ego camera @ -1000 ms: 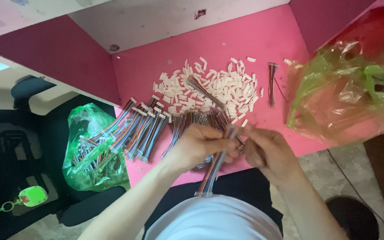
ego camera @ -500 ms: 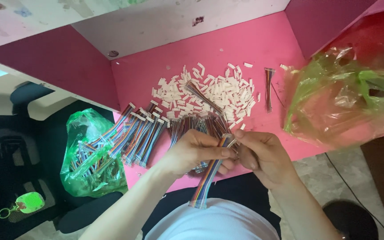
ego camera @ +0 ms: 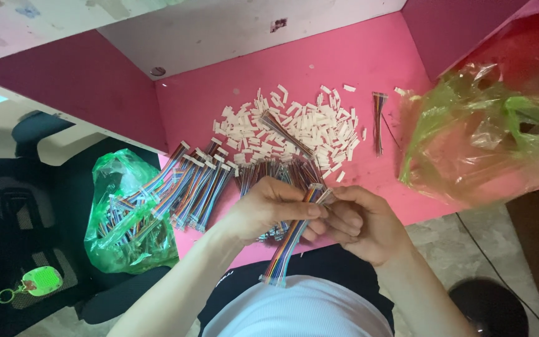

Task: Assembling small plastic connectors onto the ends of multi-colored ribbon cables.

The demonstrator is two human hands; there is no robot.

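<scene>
We see both hands meeting at the near edge of the pink tabletop (ego camera: 344,56). The left hand (ego camera: 269,209) pinches the top of a flat multicoloured ribbon cable (ego camera: 288,246), which hangs down toward the lap; the right hand (ego camera: 363,221) closes its fingers on a small white plastic connector housing (ego camera: 324,196) at the cable's upper end. Beyond the hands lies a loose heap of white plastic connector housings (ego camera: 294,125), with a row of finished multicoloured cables (ego camera: 194,181) to its left. A crumpled green plastic bag (ego camera: 126,218) at the near left edge holds more coloured cables. A translucent green plastic bag (ego camera: 481,137) sits at the right; we cannot tell its contents.
</scene>
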